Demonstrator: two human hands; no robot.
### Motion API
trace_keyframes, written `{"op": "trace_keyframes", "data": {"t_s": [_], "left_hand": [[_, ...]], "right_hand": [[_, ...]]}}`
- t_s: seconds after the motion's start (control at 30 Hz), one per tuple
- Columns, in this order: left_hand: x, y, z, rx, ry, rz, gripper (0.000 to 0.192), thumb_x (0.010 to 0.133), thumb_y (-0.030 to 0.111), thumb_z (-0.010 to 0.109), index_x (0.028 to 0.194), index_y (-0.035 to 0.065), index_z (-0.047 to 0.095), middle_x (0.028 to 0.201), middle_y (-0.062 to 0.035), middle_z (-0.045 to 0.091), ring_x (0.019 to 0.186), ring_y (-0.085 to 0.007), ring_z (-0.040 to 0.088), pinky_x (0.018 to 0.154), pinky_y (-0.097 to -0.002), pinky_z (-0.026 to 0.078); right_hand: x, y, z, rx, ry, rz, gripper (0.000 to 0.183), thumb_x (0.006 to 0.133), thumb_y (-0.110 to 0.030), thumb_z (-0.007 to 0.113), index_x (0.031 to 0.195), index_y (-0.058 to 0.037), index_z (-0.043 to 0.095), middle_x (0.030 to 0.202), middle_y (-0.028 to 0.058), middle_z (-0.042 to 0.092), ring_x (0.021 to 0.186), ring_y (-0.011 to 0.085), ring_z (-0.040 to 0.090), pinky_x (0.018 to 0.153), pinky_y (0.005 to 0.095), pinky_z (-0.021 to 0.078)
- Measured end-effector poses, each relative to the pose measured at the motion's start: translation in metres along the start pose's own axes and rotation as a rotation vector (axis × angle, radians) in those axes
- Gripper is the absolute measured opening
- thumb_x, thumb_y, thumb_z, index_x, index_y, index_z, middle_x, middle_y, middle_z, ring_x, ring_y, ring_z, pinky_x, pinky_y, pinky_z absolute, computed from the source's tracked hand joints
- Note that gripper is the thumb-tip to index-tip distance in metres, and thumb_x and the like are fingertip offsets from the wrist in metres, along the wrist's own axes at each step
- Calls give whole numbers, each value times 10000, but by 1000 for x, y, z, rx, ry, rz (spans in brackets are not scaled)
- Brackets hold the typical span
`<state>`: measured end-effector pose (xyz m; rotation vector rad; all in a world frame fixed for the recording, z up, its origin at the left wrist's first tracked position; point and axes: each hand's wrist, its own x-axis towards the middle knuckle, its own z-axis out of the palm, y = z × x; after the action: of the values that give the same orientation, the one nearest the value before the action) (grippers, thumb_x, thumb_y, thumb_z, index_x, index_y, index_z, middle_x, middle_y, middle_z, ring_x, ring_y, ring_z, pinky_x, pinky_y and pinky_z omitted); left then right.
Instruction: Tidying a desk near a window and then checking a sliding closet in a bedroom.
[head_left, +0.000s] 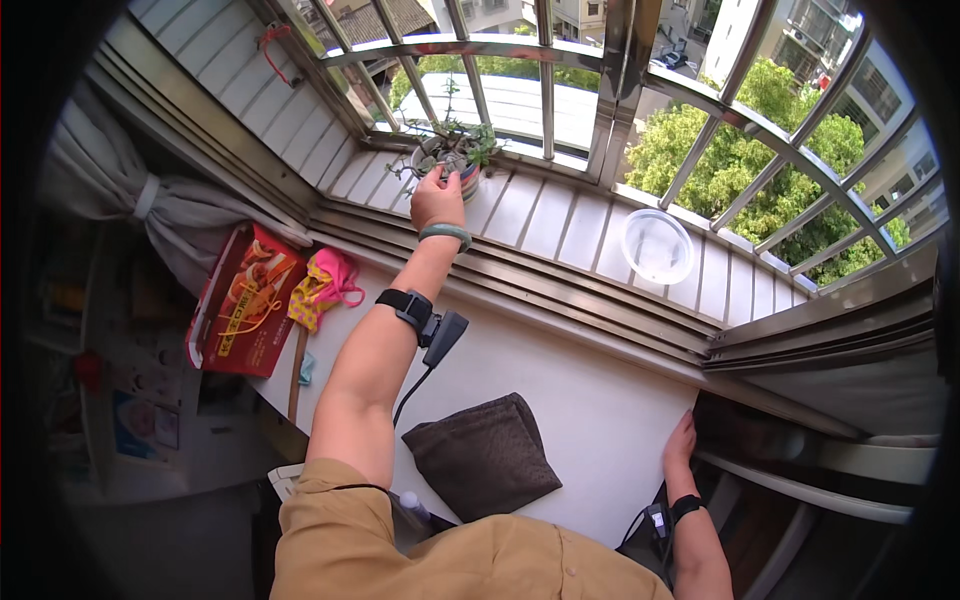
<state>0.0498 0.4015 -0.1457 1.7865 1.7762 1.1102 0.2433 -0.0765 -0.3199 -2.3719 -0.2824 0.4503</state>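
My left hand (437, 199), with a green bangle at the wrist, reaches over the windowsill to a potted plant (450, 139). Its thumb and forefinger come close together at the soil and stems, in front of the plant's striped pot (470, 180). Whether anything is between those fingertips is too small to tell. At the far right, my right hand (679, 441) rests on the edge of the white tabletop (600, 390), its fingers partly hidden. A folded dark brown cloth (484, 457) lies on that tabletop, near my body.
A clear plastic bowl (658, 246) sits on the tiled sill (566, 225), before metal window bars (547, 105). Sliding-window tracks (570, 289) separate sill and tabletop. A red printed carton bag (251, 307) and a pink-yellow cloth (326, 285) lie left, beside a wooden stick (296, 379). A tied curtain (146, 195) hangs there.
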Motion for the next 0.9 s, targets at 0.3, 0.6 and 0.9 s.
{"op": "trace_keyframes", "data": {"t_s": [0.3, 0.6, 0.9], "left_hand": [[15, -12, 19, -64, 77, -68, 200, 724, 271, 542, 843, 127, 614, 733, -74, 606, 677, -234, 580, 603, -334, 445], [-5, -10, 6, -928, -39, -424, 100, 756, 129, 543, 819, 58, 511, 498, 11, 452, 350, -51, 375, 306, -175, 302], [-12, -11, -3, -1103, -193, -545, 146, 762, 120, 545, 893, 91, 486, 743, -4, 549, 604, -103, 544, 508, -226, 443]], "right_hand": [[-1, 1, -2, 70, -11, -30, 500, 859, -364, 279, 1002, 69, 482, 1003, 259, 495, 942, 380, 457, 814, 365, 356], [2, 4, -4, 5, -1, -34, 481, 860, -355, 278, 978, 56, 498, 982, 256, 502, 921, 388, 460, 800, 372, 363], [2, 5, 0, 4, 19, -44, 485, 857, -364, 276, 977, 49, 501, 984, 252, 503, 921, 384, 464, 797, 375, 367]]}}
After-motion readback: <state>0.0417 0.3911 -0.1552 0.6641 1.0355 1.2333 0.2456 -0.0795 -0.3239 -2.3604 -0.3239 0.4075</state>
